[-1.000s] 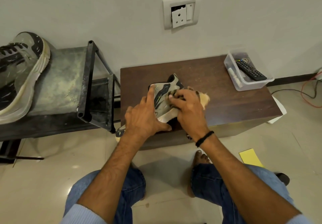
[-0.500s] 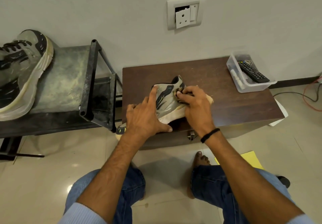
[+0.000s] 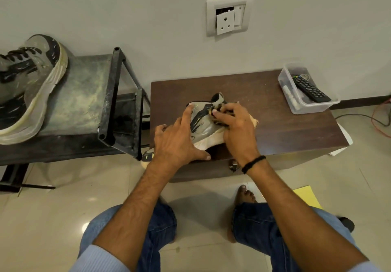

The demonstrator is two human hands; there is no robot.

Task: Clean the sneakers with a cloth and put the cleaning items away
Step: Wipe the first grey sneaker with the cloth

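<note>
A grey and black sneaker (image 3: pixel 203 125) lies on its side on the dark wooden table (image 3: pixel 275 123), its toe poking past the table's left front edge. My left hand (image 3: pixel 179 140) grips it over the front half, index finger stretched along the upper. My right hand (image 3: pixel 234 127) holds a bunched cloth (image 3: pixel 254 121) against the sneaker's heel side; only a frayed tan corner and a dark striped fold show. The second sneaker (image 3: pixel 27 85), dusty, rests on a black metal rack (image 3: pixel 118 106) at the far left.
A clear plastic box (image 3: pixel 296 106) with a black remote control (image 3: pixel 310 88) stands at the table's back right corner. A wall socket (image 3: pixel 229 15) is above the table. A yellow sheet (image 3: pixel 306 195) and cables lie on the tiled floor to the right.
My right hand has slid the cloth a little up the sneaker towards the heel collar. My left hand keeps its hold on the sneaker.
</note>
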